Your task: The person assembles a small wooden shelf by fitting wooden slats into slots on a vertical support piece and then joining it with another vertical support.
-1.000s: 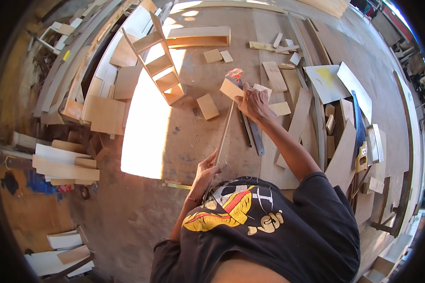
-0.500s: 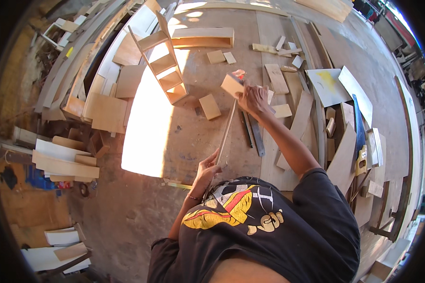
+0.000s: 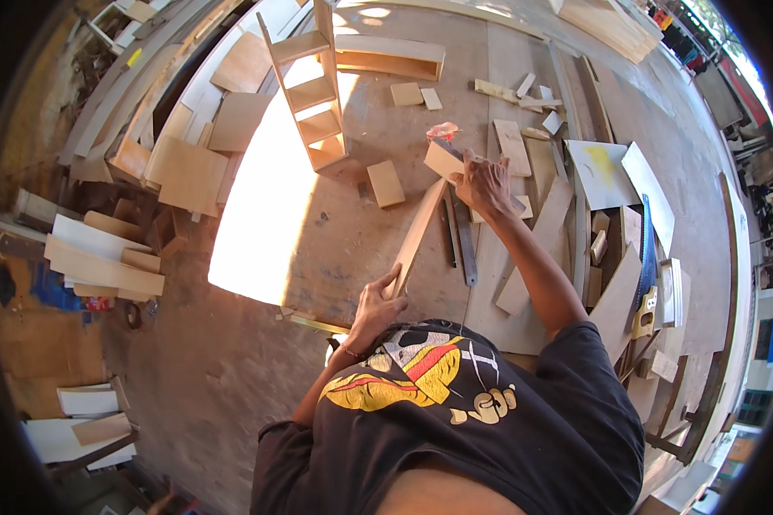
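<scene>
In my left hand (image 3: 378,309) is the near end of a long, pale wooden strip (image 3: 418,230), its broad face turned up and its length slanting away from me. My right hand (image 3: 485,184) grips a small wooden block (image 3: 444,160) with a dark upper face. That block sits at the strip's far end; whether the two touch I cannot tell. Just beyond it lies a crumpled red-and-white thing (image 3: 443,131). Below my right hand, a flat metal bar (image 3: 465,249) and a thin dark rod (image 3: 451,230) rest on the work surface.
A small wooden shelf frame (image 3: 314,107) stands at the far left, beside a long open box (image 3: 395,57). A loose wood piece (image 3: 386,184) lies left of the strip. To the right are boards (image 3: 541,232) and a handsaw (image 3: 647,275) with a blue blade.
The strip has turned in my left hand, from showing its narrow edge to showing its broad face. My right hand still holds the block near the far end. The whole view has shifted slightly.
</scene>
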A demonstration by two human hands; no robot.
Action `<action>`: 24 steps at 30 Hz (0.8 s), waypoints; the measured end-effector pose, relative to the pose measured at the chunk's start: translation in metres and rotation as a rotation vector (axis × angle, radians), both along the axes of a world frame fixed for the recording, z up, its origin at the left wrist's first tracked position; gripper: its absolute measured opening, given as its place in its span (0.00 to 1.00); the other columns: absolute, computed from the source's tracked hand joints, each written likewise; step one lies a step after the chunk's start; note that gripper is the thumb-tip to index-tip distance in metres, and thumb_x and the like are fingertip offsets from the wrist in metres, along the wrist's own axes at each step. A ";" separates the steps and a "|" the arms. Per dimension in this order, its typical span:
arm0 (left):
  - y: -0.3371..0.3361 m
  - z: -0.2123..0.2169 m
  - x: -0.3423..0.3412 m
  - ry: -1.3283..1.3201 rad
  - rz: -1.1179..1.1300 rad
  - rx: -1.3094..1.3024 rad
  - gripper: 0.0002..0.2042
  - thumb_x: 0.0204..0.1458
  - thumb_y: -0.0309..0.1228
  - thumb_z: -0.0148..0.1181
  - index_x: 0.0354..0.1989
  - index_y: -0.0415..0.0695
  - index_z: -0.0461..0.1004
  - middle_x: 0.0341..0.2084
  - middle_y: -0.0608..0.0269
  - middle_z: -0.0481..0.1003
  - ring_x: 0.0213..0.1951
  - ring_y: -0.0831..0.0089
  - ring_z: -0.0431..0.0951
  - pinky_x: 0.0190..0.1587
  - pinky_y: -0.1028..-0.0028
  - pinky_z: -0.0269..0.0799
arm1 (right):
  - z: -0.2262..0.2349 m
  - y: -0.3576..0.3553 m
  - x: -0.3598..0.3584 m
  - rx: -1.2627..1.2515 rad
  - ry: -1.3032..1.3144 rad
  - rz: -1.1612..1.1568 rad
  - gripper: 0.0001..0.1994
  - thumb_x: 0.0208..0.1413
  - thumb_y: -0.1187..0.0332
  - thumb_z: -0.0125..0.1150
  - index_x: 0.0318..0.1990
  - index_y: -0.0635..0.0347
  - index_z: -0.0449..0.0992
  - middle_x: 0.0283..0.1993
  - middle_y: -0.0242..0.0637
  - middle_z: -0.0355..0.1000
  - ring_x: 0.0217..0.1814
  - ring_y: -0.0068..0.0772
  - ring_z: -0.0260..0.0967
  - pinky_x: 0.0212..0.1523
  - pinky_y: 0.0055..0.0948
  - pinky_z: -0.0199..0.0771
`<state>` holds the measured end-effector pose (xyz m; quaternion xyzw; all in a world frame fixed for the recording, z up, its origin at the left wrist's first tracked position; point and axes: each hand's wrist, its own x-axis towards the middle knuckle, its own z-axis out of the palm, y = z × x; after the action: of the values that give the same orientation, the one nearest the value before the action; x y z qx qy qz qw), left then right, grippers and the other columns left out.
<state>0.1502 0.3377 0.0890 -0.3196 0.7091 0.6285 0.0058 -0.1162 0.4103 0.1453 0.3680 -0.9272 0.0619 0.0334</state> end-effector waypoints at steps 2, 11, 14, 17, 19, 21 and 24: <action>0.001 0.007 0.000 0.030 -0.027 -0.127 0.32 0.32 0.30 0.57 0.55 0.47 0.66 0.24 0.48 0.74 0.29 0.71 0.75 0.38 0.73 0.68 | 0.008 0.004 0.011 0.040 -0.049 0.023 0.16 0.48 0.58 0.58 0.37 0.58 0.66 0.27 0.44 0.74 0.30 0.43 0.71 0.42 0.44 0.53; 0.001 0.017 -0.002 -0.070 -0.049 -0.149 0.33 0.31 0.31 0.59 0.55 0.49 0.66 0.37 0.38 0.73 0.44 0.54 0.73 0.49 0.69 0.65 | 0.008 0.012 0.034 0.045 -0.004 0.118 0.15 0.47 0.58 0.56 0.35 0.59 0.66 0.23 0.42 0.73 0.27 0.42 0.71 0.41 0.41 0.52; 0.001 0.009 0.001 -0.026 -0.021 -0.162 0.32 0.32 0.29 0.58 0.55 0.51 0.67 0.24 0.54 0.74 0.28 0.76 0.72 0.36 0.75 0.68 | 0.005 0.003 0.014 0.046 0.009 0.045 0.15 0.48 0.59 0.57 0.37 0.59 0.67 0.24 0.44 0.73 0.28 0.43 0.72 0.41 0.42 0.53; -0.004 0.008 0.003 -0.013 0.001 -0.047 0.32 0.33 0.28 0.58 0.55 0.51 0.67 0.25 0.60 0.74 0.27 0.78 0.70 0.34 0.77 0.68 | -0.001 0.011 0.048 -0.040 0.031 0.131 0.15 0.47 0.59 0.58 0.37 0.59 0.66 0.25 0.44 0.73 0.27 0.45 0.71 0.41 0.42 0.53; -0.004 0.007 0.004 -0.048 -0.011 0.012 0.31 0.34 0.27 0.58 0.56 0.51 0.67 0.26 0.63 0.73 0.27 0.79 0.69 0.33 0.78 0.67 | 0.005 0.023 0.092 -0.020 -0.056 0.266 0.16 0.47 0.59 0.58 0.39 0.58 0.66 0.26 0.43 0.73 0.26 0.43 0.70 0.41 0.41 0.53; -0.004 -0.008 0.007 0.002 0.017 -0.016 0.32 0.34 0.26 0.58 0.56 0.48 0.66 0.28 0.64 0.73 0.27 0.80 0.69 0.33 0.79 0.67 | 0.015 0.032 0.126 -0.004 -0.120 0.384 0.17 0.46 0.58 0.59 0.39 0.57 0.66 0.25 0.42 0.73 0.26 0.42 0.70 0.40 0.41 0.53; -0.006 -0.019 0.005 0.052 0.021 0.028 0.32 0.33 0.30 0.58 0.55 0.48 0.66 0.25 0.60 0.73 0.28 0.77 0.71 0.35 0.77 0.67 | 0.007 0.032 0.117 -0.089 -0.018 0.398 0.16 0.44 0.62 0.61 0.39 0.57 0.67 0.24 0.43 0.71 0.27 0.41 0.70 0.39 0.42 0.52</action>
<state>0.1552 0.3320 0.0697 -0.3107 0.6968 0.6463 -0.0147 0.0006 0.4421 0.1526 0.5415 -0.8328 0.1115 0.0285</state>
